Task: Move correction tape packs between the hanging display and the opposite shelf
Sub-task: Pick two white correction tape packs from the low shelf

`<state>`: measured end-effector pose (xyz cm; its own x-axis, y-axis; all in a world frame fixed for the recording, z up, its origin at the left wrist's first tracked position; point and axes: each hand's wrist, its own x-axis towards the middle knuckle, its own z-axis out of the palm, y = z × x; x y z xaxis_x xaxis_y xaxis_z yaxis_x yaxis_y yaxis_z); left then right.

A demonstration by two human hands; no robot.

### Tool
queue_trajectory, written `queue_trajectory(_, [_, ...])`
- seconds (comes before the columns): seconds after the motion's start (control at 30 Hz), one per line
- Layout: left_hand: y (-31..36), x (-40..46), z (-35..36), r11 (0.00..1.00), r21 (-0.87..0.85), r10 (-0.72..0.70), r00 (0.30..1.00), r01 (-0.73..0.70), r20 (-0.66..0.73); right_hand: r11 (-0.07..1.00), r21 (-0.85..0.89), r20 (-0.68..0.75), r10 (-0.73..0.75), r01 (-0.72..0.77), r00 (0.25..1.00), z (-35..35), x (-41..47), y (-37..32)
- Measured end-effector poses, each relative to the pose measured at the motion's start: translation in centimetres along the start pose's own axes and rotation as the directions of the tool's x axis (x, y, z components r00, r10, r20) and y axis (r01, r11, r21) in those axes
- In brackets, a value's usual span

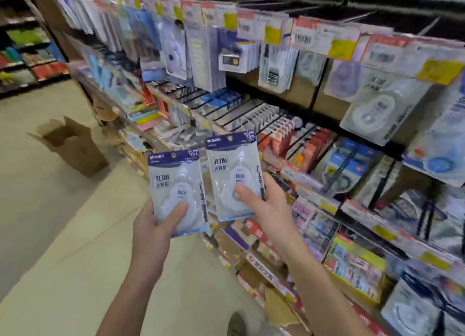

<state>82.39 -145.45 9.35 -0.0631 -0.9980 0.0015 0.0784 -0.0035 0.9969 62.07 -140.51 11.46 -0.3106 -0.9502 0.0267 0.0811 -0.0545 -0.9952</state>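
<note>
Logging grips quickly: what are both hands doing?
Left hand: holding one tape pack.
Right hand: holding another tape pack.

Left hand (161, 217) holds one correction tape pack (177, 192), right hand (264, 200) holds a second pack (234, 176) just to its right and slightly higher, both upright in front of the hanging display (276, 59). Display runs along the right; open cardboard box (73, 147) sits on the floor (50, 222) to the left, far shelf (22, 54) behind it.
</note>
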Motion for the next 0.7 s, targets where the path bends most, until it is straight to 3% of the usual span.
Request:
queue_trajectory(0.37, [2.4, 12.0, 7.4, 0.992, -0.031, 0.127, 0.963, -0.123, 0.238, 0.989, -0.016, -0.198, -0.146, 0.146, 0.969, -3.3, 7.6, -2.1])
queue_trajectory(0.7, [4.2, 16.2, 13.8, 0.987, -0.075, 0.158, 0.827, -0.140, 0.539, 0.985, -0.079, -0.467, -0.173, 0.154, 0.867, -5.3, 8.4, -3.3])
